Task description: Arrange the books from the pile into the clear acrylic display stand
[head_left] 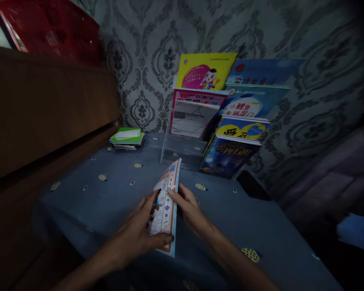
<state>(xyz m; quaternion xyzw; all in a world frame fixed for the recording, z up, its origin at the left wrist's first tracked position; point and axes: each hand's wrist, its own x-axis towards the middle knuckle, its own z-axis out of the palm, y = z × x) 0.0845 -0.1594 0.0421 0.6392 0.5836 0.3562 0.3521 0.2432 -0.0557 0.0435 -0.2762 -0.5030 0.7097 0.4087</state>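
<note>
I see the booklet [166, 206] at lower centre, long axis up-frame | left hand [136, 232] half-curled, gripping its left side | right hand [189, 205] pinching its right edge (neither nearer; both touch)

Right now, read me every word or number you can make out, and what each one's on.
"小鲤鱼跳龙门": light-blue book.
"安徒生童话", probably, its lower edge cut off: blue book behind that.
"爱", the rest unclear: yellow-and-blue book.
Too small, blurred or covered to read: held booklet, dark-blue book, yellow book, pink book, grey-white cover, green-topped stack.
</note>
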